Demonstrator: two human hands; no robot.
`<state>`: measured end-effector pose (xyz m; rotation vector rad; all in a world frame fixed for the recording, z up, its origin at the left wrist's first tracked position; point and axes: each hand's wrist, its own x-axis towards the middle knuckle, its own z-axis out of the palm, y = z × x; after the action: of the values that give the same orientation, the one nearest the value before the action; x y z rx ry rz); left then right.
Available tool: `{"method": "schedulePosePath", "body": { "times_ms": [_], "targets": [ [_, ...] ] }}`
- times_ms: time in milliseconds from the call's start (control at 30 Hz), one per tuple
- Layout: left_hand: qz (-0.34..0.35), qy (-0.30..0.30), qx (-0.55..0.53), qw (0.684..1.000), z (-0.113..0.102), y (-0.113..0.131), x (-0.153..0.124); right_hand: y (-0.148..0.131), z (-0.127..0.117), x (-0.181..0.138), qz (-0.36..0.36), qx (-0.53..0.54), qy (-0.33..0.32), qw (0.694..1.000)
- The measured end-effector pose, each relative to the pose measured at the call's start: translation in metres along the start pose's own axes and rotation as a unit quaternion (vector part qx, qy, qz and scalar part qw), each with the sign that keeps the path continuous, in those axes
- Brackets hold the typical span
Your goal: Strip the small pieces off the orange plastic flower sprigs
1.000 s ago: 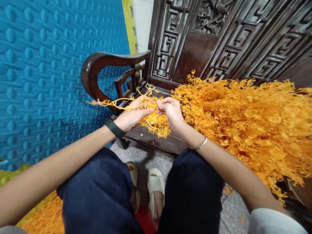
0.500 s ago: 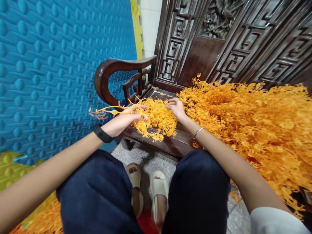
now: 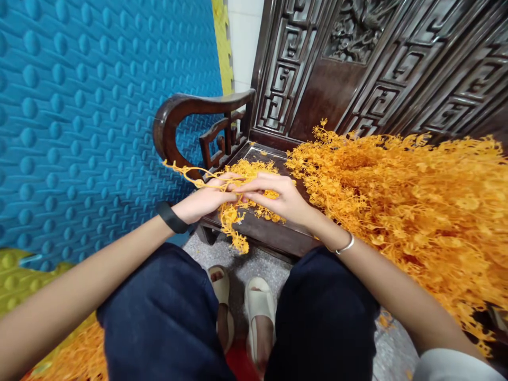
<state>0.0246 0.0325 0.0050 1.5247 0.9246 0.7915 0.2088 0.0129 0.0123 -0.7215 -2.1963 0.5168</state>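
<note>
My left hand (image 3: 204, 203) is closed round a thin orange plastic flower sprig (image 3: 234, 214). Its bare stem ends stick out to the left over the wrist, and its flowered end hangs past the bench's front edge. My right hand (image 3: 283, 197) has come to the left fingertips, its thumb and fingers pinched on the same sprig; the exact contact is hidden by the fingers. Behind both hands a small heap of orange plastic sprigs (image 3: 254, 168) lies on the dark wooden bench (image 3: 273, 230), partly covered by them.
A large heap of orange sprigs (image 3: 397, 201) fills the bench to the right. The curved armrest (image 3: 202, 103) rises at the left, the carved backrest (image 3: 317, 100) behind. Blue foam matting (image 3: 79, 132) is at the left. More orange pieces (image 3: 79, 354) lie at the lower left.
My right hand has moved left from the small heap to my left fingertips and closed on the sprig. The sprig's flowered end now hangs lower.
</note>
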Motion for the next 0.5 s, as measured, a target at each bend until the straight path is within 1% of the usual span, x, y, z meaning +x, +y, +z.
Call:
{"method": "schedulePosePath", "body": {
  "times_ms": [67, 133, 167, 233, 300, 333, 367, 400, 500],
  "targets": [
    [-0.003, -0.007, -0.005, 1.0, 0.003, 0.002, 0.0, 0.0, 0.003, 0.0, -0.021, -0.044, -0.005, 0.999],
    [0.003, -0.022, -0.02, 1.0, 0.004, 0.004, 0.0, 0.003, 0.005, -0.001, -0.012, -0.069, 0.008, 0.998],
    [0.007, -0.029, -0.022, 0.999, 0.003, 0.004, 0.001, 0.005, 0.005, -0.002, 0.003, -0.065, 0.019, 0.998],
    [0.01, -0.031, -0.025, 0.999, 0.002, 0.005, 0.001, 0.006, 0.003, -0.003, 0.044, -0.025, 0.072, 0.996],
    [0.011, -0.021, -0.033, 0.999, 0.001, 0.006, 0.001, 0.008, 0.002, -0.004, 0.086, 0.034, 0.152, 0.984],
    [0.013, -0.015, -0.042, 0.999, 0.0, 0.007, 0.001, 0.01, 0.002, -0.004, 0.103, 0.058, 0.178, 0.977],
    [0.018, -0.011, -0.051, 0.998, 0.0, 0.007, 0.0, 0.011, 0.003, -0.004, 0.119, 0.079, 0.183, 0.973],
    [0.022, -0.01, -0.058, 0.998, 0.0, 0.008, 0.0, 0.013, 0.004, -0.004, 0.132, 0.097, 0.166, 0.972],
    [0.026, -0.014, -0.077, 0.997, 0.003, 0.009, -0.001, 0.019, 0.009, -0.002, 0.145, 0.163, 0.087, 0.972]
  ]
}}
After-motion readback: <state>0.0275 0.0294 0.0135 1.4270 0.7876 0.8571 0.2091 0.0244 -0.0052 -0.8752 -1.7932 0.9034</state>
